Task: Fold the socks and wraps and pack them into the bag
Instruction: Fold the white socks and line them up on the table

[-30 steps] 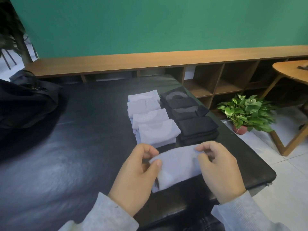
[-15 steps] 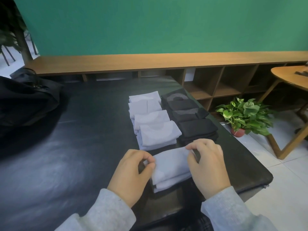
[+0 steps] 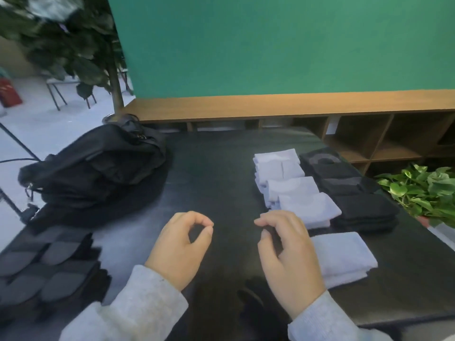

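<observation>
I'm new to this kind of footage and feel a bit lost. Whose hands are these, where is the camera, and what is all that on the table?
There is no machine here: a person wears a camera on the head, looking down at their own bare hands. The left hand and right hand hover over a dark table, fingers loosely curled, holding nothing. Beside the right hand lies a folded pale sock. Behind it run a row of folded pale pieces and a row of folded black pieces. At the left lie unfolded dark socks, and farther back the black bag that they are to go into.
</observation>
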{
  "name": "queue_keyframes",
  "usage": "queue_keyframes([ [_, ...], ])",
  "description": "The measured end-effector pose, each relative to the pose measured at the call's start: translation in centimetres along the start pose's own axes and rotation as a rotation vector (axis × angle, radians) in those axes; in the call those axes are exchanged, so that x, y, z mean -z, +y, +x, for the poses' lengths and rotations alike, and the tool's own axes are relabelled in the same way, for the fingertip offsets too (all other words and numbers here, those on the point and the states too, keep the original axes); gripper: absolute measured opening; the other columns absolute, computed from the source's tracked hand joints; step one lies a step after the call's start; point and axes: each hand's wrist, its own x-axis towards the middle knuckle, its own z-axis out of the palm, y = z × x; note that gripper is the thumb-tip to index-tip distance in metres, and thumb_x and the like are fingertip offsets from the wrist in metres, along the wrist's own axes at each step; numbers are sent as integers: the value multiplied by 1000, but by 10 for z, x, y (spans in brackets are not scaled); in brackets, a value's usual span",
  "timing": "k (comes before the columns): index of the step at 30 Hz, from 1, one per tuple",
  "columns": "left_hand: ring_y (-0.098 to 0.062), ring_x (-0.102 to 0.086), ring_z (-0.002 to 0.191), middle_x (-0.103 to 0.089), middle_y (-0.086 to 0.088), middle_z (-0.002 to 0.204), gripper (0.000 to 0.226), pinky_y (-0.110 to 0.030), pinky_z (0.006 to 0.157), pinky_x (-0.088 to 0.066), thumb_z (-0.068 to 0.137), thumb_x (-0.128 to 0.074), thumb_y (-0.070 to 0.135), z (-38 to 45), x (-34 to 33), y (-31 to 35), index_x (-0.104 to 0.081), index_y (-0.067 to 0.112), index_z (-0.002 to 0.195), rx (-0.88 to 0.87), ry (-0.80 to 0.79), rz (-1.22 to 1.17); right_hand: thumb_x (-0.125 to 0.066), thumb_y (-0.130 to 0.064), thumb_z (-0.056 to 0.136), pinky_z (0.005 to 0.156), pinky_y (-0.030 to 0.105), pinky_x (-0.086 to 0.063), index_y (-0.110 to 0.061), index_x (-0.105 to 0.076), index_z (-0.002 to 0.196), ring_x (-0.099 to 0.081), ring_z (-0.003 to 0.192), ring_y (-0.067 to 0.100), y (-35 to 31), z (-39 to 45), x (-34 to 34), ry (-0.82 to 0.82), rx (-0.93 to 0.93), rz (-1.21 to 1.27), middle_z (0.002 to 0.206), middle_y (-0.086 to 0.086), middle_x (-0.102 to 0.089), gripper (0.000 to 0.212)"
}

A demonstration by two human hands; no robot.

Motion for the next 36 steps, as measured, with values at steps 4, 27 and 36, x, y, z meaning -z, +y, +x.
queue_keyframes([
  [4, -12, -52, 104, -57, 13, 99, 22, -29, 95, -38, 86, -60, 21, 16, 42, -16, -54, 41, 79, 30, 98, 73, -52, -10, 89, 85, -5, -23, -44, -42, 96, -37, 106, -19, -5, -3, -34, -196, -90, 25, 106, -33, -41, 36],
  [27, -22, 7, 143, -1, 0, 156, 81, -57, 112, -8, 91, -57, 26, 136, 149, -118, -1, 17, 148, 447, 280, 743, -40, -36, 95, 100, 19, -30, -30, -40, 130, -37, 127, 4, 19, 19, -110, -396, -282, -321, 134, -18, -43, 36],
  [36, -28, -8, 141, -11, -9, 153, 83, -58, 109, -14, 84, -67, 22, 144, 157, -126, -12, 23, 147, 395, 402, 666, -37, -35, 96, 103, 17, -23, -31, -37, 131, -28, 133, 1, 15, 21, -109, -434, -270, -362, 136, -19, -40, 35],
])
